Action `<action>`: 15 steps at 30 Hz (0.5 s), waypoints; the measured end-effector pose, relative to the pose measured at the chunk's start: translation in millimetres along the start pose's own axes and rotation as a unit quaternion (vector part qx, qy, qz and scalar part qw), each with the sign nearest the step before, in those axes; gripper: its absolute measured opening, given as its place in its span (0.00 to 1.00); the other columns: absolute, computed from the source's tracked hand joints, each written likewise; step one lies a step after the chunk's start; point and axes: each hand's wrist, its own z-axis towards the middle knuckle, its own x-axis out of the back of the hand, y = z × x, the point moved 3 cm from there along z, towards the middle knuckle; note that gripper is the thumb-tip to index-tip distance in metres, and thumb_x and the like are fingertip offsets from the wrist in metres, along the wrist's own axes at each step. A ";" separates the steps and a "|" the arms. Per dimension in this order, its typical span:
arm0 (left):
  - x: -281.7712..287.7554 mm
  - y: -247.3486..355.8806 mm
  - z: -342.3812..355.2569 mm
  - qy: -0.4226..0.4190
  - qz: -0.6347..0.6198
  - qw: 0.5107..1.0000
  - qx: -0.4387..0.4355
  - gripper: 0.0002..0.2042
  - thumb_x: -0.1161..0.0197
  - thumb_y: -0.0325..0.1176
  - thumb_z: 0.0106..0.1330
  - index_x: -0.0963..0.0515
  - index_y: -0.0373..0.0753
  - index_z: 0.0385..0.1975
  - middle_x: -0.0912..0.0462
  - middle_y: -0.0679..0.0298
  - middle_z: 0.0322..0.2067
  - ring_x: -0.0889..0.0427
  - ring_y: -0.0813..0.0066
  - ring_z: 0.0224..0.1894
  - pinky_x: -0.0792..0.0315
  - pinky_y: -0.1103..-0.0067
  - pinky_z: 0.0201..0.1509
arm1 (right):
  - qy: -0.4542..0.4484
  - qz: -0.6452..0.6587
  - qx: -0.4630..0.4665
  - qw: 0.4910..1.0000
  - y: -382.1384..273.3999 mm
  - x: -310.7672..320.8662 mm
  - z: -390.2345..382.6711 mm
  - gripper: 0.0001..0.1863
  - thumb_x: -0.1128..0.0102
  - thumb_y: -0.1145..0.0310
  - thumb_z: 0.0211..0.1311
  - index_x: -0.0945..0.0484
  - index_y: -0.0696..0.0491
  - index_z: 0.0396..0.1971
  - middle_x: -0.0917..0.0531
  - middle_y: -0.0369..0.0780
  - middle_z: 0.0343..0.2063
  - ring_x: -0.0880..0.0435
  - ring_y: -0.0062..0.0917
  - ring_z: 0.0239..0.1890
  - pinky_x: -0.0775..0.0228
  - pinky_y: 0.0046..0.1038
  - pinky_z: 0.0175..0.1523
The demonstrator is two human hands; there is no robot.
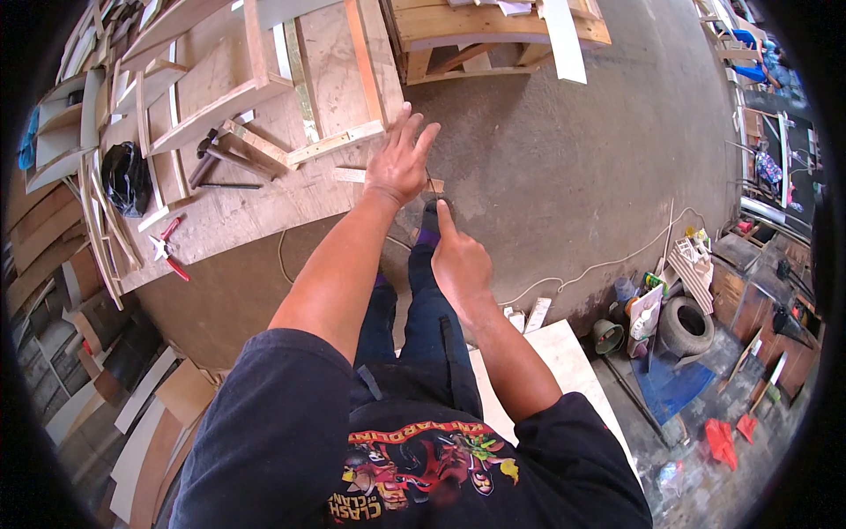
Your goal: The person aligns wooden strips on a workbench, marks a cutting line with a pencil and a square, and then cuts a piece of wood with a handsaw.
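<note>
My left hand (397,163) is stretched over the front edge of the plywood worktable (308,201), fingers extended and slightly apart, near a short wooden strip (351,175). My right hand (460,264) is lower and to the right, index finger extended and the others curled; whether they hold anything is hidden. Its index fingertip is just over my shoe (431,212) in this view, beside a small wood piece (434,187). Wooden frames (264,84), hammers (211,145), red-handled pliers (176,264) and a black plastic bag (123,176) lie on the worktable.
A wooden structure (493,26) stands ahead. A cord (564,284) crosses the concrete floor (617,159). At right are a tyre (683,331), buckets (608,335) and scrap. A pale board (573,370) is behind my right arm. Someone in blue (749,48) is at upper right.
</note>
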 end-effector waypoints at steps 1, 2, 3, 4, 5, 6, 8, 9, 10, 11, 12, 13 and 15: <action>0.4 0.8 -0.2 0.000 -0.001 1.000 0.000 0.31 0.37 0.25 0.58 0.32 0.46 0.65 0.33 0.53 0.68 0.47 0.49 0.78 0.40 0.60 0.78 | -0.006 -0.002 -0.002 1.000 -0.8 0.5 1.5 0.36 0.47 0.75 0.62 0.37 0.49 0.73 0.13 0.49 0.28 0.11 0.47 0.30 0.18 0.48 0.35; 0.4 1.4 -0.5 0.001 -0.002 1.000 -0.001 0.31 0.36 0.27 0.58 0.32 0.46 0.65 0.34 0.53 0.68 0.47 0.49 0.78 0.40 0.60 0.78 | -0.006 -0.001 -0.003 1.000 -1.9 0.6 5.2 0.36 0.47 0.75 0.62 0.37 0.49 0.73 0.13 0.49 0.28 0.11 0.47 0.30 0.18 0.48 0.35; -0.6 1.4 -0.3 0.000 -0.003 1.000 -0.002 0.31 0.36 0.27 0.58 0.32 0.46 0.65 0.34 0.53 0.68 0.47 0.49 0.78 0.40 0.60 0.78 | -0.012 -0.002 -0.008 1.000 -3.0 0.3 10.6 0.36 0.47 0.75 0.62 0.37 0.49 0.73 0.13 0.50 0.29 0.11 0.47 0.30 0.18 0.48 0.35; -1.7 0.0 -0.2 -0.003 0.003 1.000 0.000 0.32 0.35 0.27 0.57 0.32 0.46 0.66 0.34 0.53 0.68 0.47 0.49 0.78 0.40 0.60 0.78 | -0.019 -0.002 -0.013 1.000 -3.8 0.1 13.4 0.36 0.47 0.75 0.62 0.38 0.50 0.73 0.13 0.50 0.29 0.11 0.48 0.31 0.18 0.48 0.36; -2.9 -1.2 -0.5 -0.006 0.009 1.000 0.001 0.33 0.34 0.28 0.57 0.33 0.46 0.66 0.34 0.53 0.68 0.47 0.49 0.78 0.40 0.59 0.78 | -0.020 -0.001 -0.013 1.000 -3.6 1.3 13.7 0.36 0.47 0.75 0.62 0.38 0.50 0.73 0.13 0.50 0.29 0.11 0.48 0.31 0.18 0.48 0.36; -4.6 -2.1 -1.6 -0.008 0.009 1.000 0.001 0.33 0.34 0.28 0.57 0.33 0.46 0.66 0.34 0.53 0.68 0.47 0.49 0.78 0.40 0.59 0.78 | -0.031 -0.007 -0.014 0.999 -3.3 2.8 13.4 0.35 0.47 0.75 0.63 0.38 0.51 0.73 0.13 0.50 0.29 0.11 0.48 0.32 0.18 0.49 0.36; -4.5 -3.2 -0.4 0.004 0.032 0.999 -0.003 0.36 0.30 0.28 0.53 0.33 0.47 0.66 0.34 0.53 0.68 0.47 0.49 0.78 0.40 0.60 0.78 | -0.041 -0.011 -0.016 0.999 -4.5 6.6 14.2 0.35 0.48 0.75 0.63 0.37 0.52 0.72 0.13 0.50 0.29 0.10 0.48 0.33 0.18 0.49 0.36; -4.2 -4.2 -0.1 0.003 0.032 0.999 -0.003 0.36 0.30 0.28 0.53 0.33 0.47 0.66 0.34 0.53 0.68 0.47 0.49 0.78 0.40 0.60 0.78 | -0.041 -0.006 -0.010 0.999 -6.1 8.8 14.5 0.34 0.48 0.75 0.64 0.38 0.52 0.73 0.13 0.51 0.29 0.10 0.48 0.33 0.18 0.49 0.37; -1.4 -1.1 -0.5 -0.002 0.021 1.000 -0.003 0.37 0.29 0.28 0.51 0.33 0.47 0.66 0.34 0.53 0.68 0.47 0.49 0.78 0.40 0.60 0.78 | -0.044 -0.001 -0.005 0.999 -5.5 9.1 12.8 0.34 0.49 0.75 0.64 0.38 0.52 0.73 0.13 0.51 0.30 0.10 0.48 0.33 0.18 0.50 0.37; 0.0 1.4 -0.9 -0.006 0.010 1.000 -0.003 0.38 0.27 0.28 0.50 0.33 0.47 0.66 0.34 0.53 0.68 0.47 0.49 0.78 0.40 0.60 0.78 | -0.047 -0.001 -0.008 0.999 -5.9 8.7 16.6 0.34 0.49 0.75 0.64 0.38 0.52 0.73 0.13 0.51 0.30 0.10 0.48 0.33 0.18 0.50 0.37; -0.8 3.2 -1.0 -0.009 0.008 1.000 -0.004 0.38 0.27 0.28 0.50 0.33 0.47 0.66 0.34 0.53 0.68 0.47 0.49 0.78 0.40 0.60 0.78 | -0.038 0.004 -0.013 0.999 -7.3 8.4 25.1 0.34 0.49 0.75 0.64 0.38 0.53 0.73 0.13 0.51 0.31 0.10 0.48 0.34 0.18 0.49 0.37; 0.8 2.5 -0.2 -0.007 -0.007 1.000 0.003 0.38 0.27 0.28 0.49 0.33 0.47 0.66 0.34 0.53 0.68 0.47 0.49 0.78 0.40 0.60 0.78 | -0.028 0.011 -0.015 0.999 -9.7 8.5 30.3 0.33 0.49 0.75 0.65 0.37 0.53 0.72 0.13 0.52 0.31 0.10 0.48 0.34 0.17 0.49 0.38; -0.7 0.2 -0.3 -0.007 -0.020 1.000 0.009 0.38 0.27 0.28 0.49 0.33 0.47 0.66 0.34 0.53 0.68 0.47 0.49 0.78 0.40 0.60 0.79 | -0.052 0.002 -0.019 0.998 -8.1 6.8 20.7 0.34 0.49 0.75 0.65 0.38 0.53 0.73 0.13 0.53 0.32 0.10 0.48 0.35 0.17 0.49 0.38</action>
